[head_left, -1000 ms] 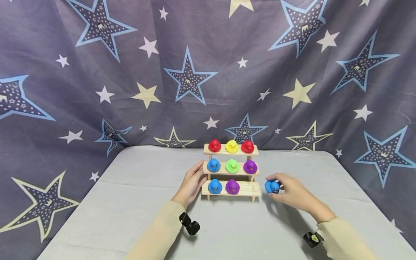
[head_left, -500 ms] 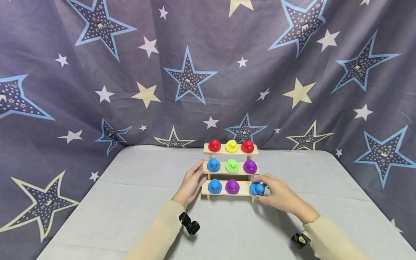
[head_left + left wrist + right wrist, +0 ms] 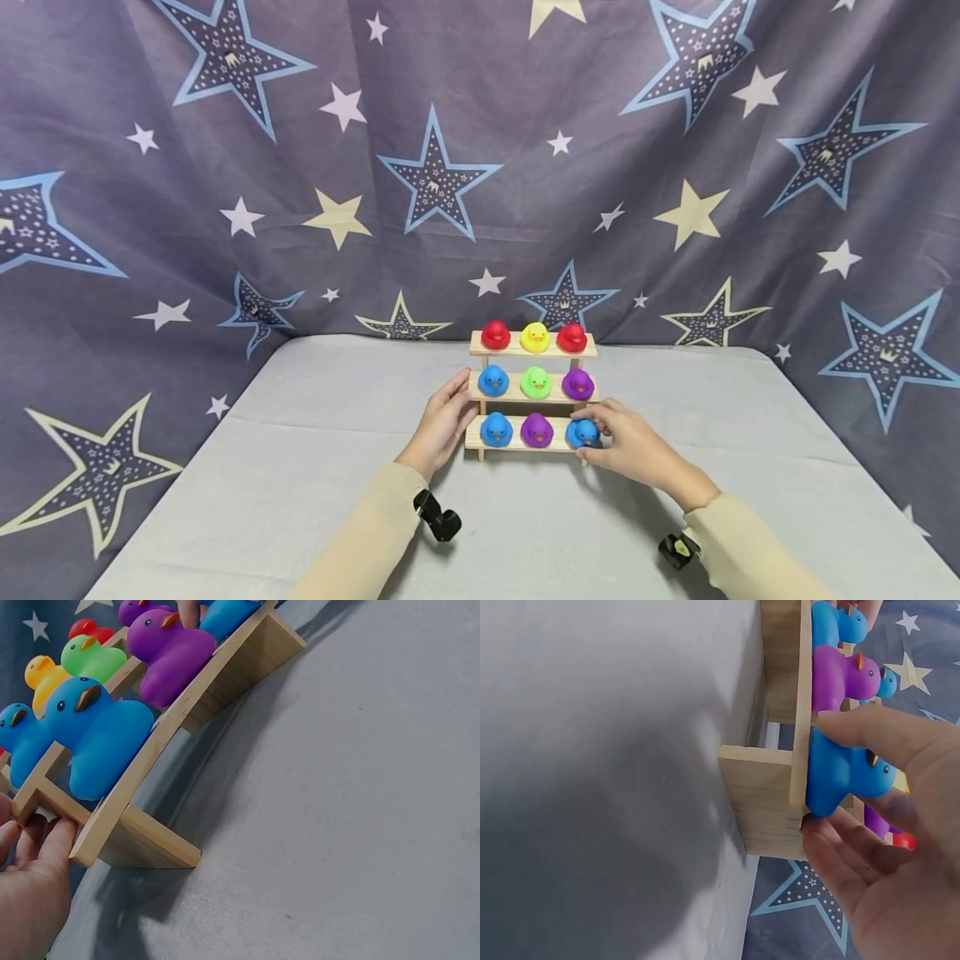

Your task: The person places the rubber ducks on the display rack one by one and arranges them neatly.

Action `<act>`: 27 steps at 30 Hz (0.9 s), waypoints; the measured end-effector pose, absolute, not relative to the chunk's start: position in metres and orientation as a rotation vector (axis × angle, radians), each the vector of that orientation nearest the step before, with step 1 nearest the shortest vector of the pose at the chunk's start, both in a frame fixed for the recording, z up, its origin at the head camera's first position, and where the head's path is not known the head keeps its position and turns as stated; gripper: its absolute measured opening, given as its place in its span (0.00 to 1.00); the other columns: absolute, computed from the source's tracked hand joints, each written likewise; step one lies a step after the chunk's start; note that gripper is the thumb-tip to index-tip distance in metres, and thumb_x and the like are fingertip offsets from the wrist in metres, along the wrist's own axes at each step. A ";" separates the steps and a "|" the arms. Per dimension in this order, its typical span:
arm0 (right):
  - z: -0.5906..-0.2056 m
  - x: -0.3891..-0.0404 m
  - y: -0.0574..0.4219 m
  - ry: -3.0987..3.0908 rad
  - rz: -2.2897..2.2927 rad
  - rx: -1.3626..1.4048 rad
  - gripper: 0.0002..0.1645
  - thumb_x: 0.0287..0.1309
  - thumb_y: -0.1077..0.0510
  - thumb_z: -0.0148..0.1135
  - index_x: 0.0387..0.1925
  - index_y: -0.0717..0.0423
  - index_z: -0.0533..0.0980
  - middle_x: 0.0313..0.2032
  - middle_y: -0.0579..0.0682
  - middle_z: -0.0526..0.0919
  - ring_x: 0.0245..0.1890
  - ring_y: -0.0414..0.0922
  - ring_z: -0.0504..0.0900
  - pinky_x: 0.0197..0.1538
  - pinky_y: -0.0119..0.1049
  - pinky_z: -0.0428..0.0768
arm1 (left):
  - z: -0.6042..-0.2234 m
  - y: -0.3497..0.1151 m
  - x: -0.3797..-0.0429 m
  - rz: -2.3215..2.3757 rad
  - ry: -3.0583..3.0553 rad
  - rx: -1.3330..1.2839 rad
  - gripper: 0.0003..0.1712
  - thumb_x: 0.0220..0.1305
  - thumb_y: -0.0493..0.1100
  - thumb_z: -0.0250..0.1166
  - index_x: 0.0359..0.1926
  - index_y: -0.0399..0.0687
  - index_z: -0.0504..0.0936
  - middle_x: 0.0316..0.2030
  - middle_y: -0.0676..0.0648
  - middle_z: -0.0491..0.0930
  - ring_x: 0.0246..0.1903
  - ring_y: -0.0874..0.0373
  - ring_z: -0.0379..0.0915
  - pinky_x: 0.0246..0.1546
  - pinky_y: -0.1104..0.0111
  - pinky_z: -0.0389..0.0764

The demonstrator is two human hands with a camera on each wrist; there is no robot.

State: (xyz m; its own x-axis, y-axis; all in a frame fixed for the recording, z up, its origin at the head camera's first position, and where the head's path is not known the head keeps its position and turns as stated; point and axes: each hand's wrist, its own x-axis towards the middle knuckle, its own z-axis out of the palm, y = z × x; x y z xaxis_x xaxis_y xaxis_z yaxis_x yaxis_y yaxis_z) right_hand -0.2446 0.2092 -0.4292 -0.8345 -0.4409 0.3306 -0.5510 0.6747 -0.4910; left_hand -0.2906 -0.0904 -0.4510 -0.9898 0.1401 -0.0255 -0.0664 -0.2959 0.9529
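Note:
A three-tier wooden stand [image 3: 555,446] carries rubber ducks in rows. My right hand [image 3: 633,442] pinches a blue duck [image 3: 832,776] between thumb and fingers at the right end of the bottom shelf. In the right wrist view the duck's base meets the shelf. My left hand [image 3: 441,425] holds the stand's left side, its fingers curled at the wooden side piece [image 3: 56,799]. On the bottom shelf, beside the held duck, sit a purple duck [image 3: 537,431] and another blue duck [image 3: 497,430].
On the middle shelf are blue [image 3: 493,381], green [image 3: 536,382] and purple [image 3: 578,384] ducks. Two red ducks flank a yellow duck [image 3: 535,337] on top. The stand rests on a grey-covered table [image 3: 315,467], before a star-patterned curtain [image 3: 360,275].
My right hand has moved left with the blue duck, from beside the stand onto the right end of the bottom shelf. The left hand has stayed at the stand's left side.

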 end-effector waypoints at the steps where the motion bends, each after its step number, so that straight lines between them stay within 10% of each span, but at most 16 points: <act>1: -0.429 -0.245 0.209 -2.704 0.884 0.803 0.29 0.48 0.56 0.78 0.54 0.56 0.81 0.47 0.51 0.80 0.39 0.43 0.78 0.43 0.40 0.83 | -0.451 -0.090 -0.290 2.429 1.779 0.095 0.31 0.78 0.33 0.44 0.78 0.38 0.52 0.76 0.36 0.51 0.74 0.45 0.50 0.72 0.59 0.63; 27: -0.428 -0.243 0.218 -2.701 0.947 0.808 0.35 0.50 0.51 0.79 0.58 0.58 0.77 0.47 0.51 0.81 0.42 0.49 0.81 0.45 0.45 0.84 | -0.446 -0.093 -0.291 2.394 1.900 0.089 0.31 0.74 0.31 0.46 0.75 0.33 0.56 0.71 0.31 0.59 0.68 0.40 0.61 0.68 0.55 0.71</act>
